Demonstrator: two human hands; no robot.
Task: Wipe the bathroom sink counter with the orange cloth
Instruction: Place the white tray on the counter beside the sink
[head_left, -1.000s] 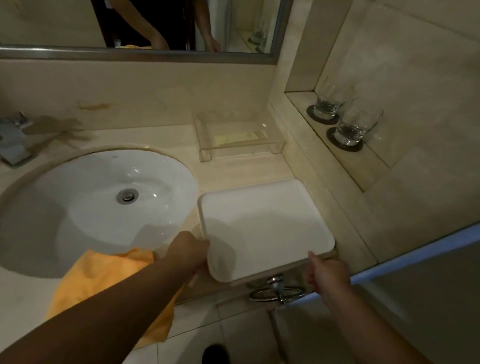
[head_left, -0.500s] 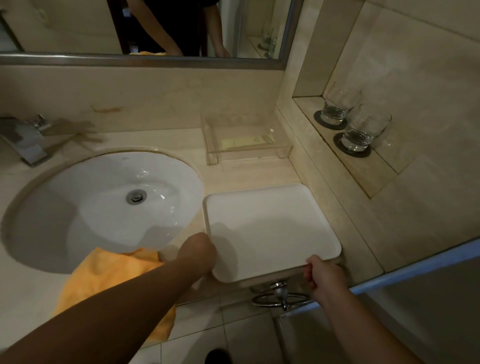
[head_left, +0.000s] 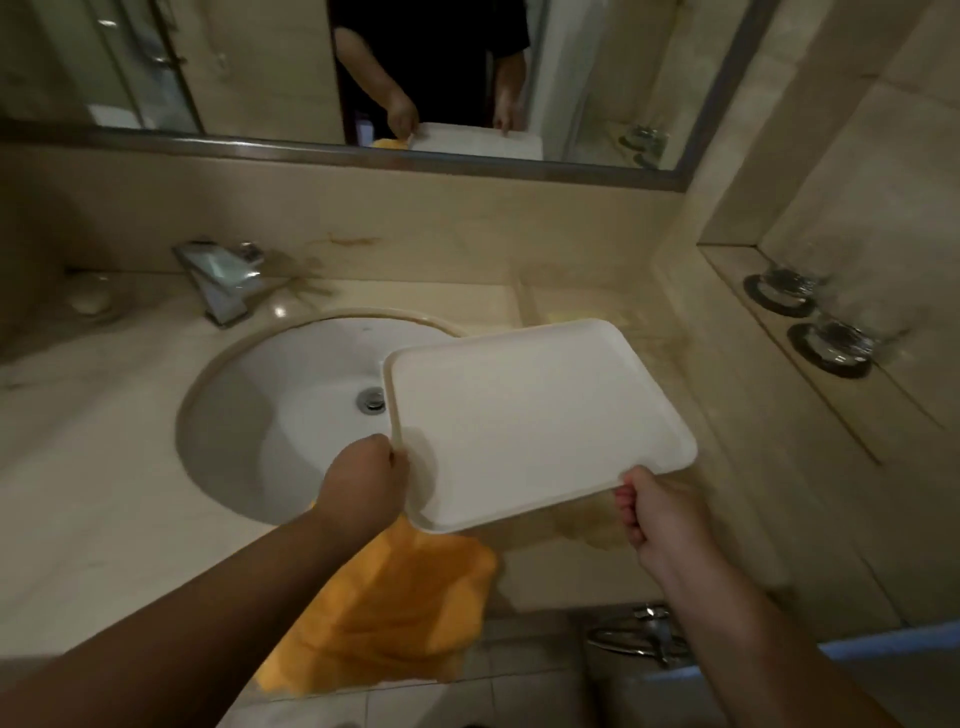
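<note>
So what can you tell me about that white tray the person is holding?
The white tray is a plain rectangle with rounded corners and a low raised rim. It looks smooth and matte, like plastic, and nothing lies in it. The left hand pinches its left edge and the right hand holds its near right corner. It seems lifted and slightly turned, reaching over the right side of the sink, with its near edge above the orange cloth.

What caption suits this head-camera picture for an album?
Left hand and right hand hold a white tray partly over the sink; the orange cloth drapes over the counter edge.
</note>
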